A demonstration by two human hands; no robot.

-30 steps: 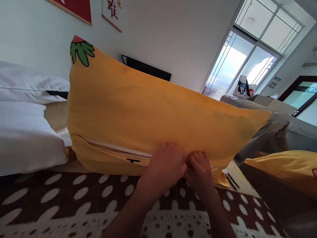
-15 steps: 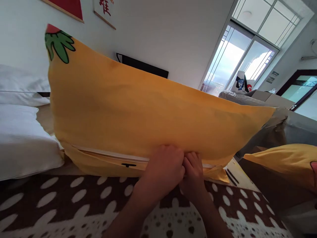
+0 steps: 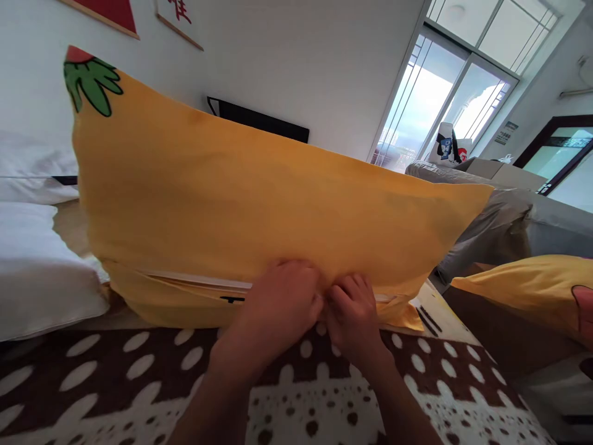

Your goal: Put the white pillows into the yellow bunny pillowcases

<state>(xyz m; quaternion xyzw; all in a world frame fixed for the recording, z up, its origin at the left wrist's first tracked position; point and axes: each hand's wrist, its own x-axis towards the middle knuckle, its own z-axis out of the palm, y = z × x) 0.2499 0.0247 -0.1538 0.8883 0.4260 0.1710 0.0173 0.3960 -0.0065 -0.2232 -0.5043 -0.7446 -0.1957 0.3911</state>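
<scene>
A large yellow pillow [image 3: 259,198] stands on its long edge in front of me, a green leaf print at its upper left corner. A pale zipper [image 3: 194,279] runs along its lower side, partly parted at the left. My left hand [image 3: 287,296] is closed on the fabric at this zipper, near the pillow's lower middle. Right beside it, my right hand [image 3: 353,309] pinches the zipper edge too. The fingertips of both hands are mostly hidden, so the zipper pull cannot be made out.
Beneath lies a brown and white spotted blanket [image 3: 152,364]. White pillows [image 3: 41,266] rest at the left. Another yellow pillow [image 3: 532,290] is at the right, before plastic-covered grey furniture [image 3: 556,216]. A window [image 3: 430,93] is behind.
Both hands have shifted slightly left along the zipper, and a small gap shows between them. The view has turned a little, so the pillow appears further left.
</scene>
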